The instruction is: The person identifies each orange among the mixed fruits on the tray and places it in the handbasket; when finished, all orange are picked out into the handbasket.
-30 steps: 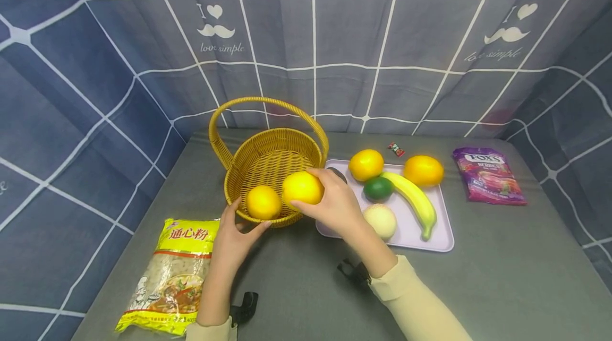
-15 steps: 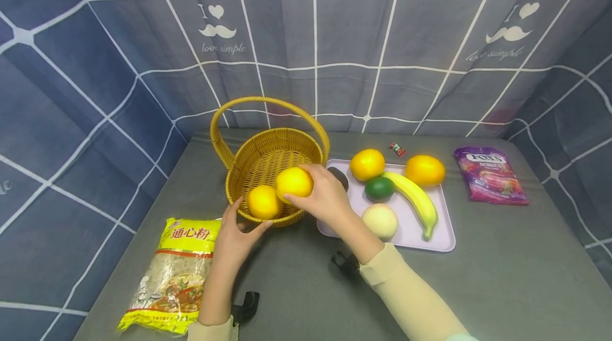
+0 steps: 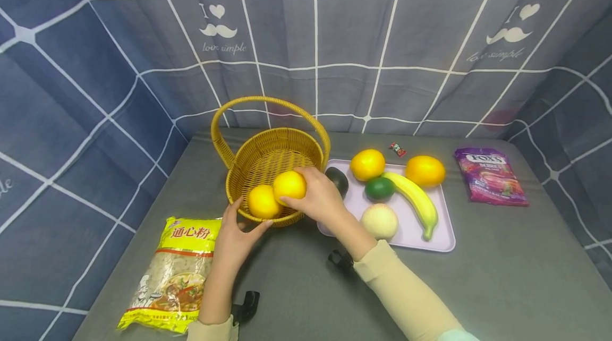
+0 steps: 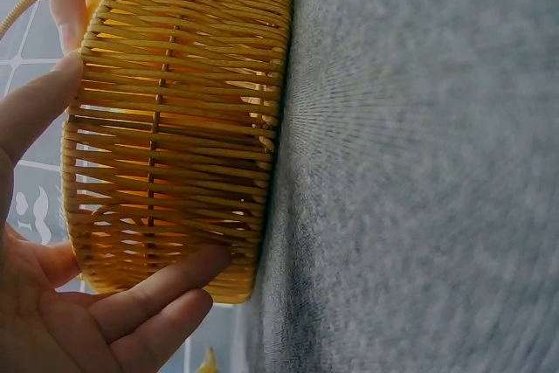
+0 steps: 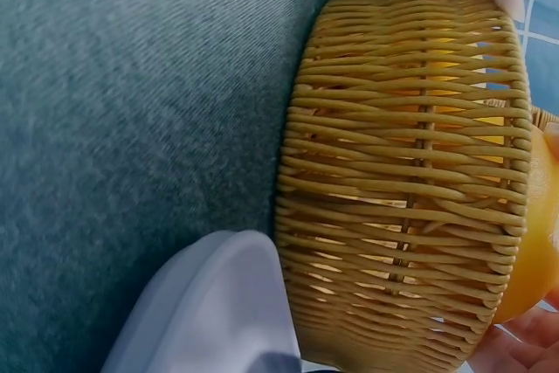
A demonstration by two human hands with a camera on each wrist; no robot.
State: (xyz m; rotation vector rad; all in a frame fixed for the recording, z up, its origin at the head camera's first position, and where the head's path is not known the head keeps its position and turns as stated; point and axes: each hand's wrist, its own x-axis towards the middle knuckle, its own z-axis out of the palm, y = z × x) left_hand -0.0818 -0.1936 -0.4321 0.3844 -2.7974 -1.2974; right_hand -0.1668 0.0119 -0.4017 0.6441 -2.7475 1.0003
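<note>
A yellow wicker basket (image 3: pixel 268 155) with a tall handle stands on the grey table, one orange (image 3: pixel 264 202) inside near its front rim. My right hand (image 3: pixel 320 197) grips a second orange (image 3: pixel 289 186) just over the basket's right front, and in the head view the two fruits appear to touch. In the right wrist view this orange (image 5: pixel 533 242) shows above the rim, with fingertips beside it. My left hand (image 3: pixel 234 243) holds the basket's near left side. The left wrist view has its thumb (image 4: pixel 39 107) at the rim and fingers (image 4: pixel 162 299) against the woven outer wall.
Right of the basket, a pale lilac tray (image 3: pixel 444 243) carries a banana (image 3: pixel 416 197), a dark oval fruit (image 3: pixel 337 180), a green fruit (image 3: pixel 380 189), a pale round fruit (image 3: pixel 379 221) and two orange-yellow fruits. A pasta bag (image 3: pixel 172 277) lies left, a purple candy bag (image 3: pixel 491 176) right.
My right hand has carried its orange left and slightly down, toward the orange in the basket. More of the dark fruit on the tray shows now. My left hand has stayed on the basket.
</note>
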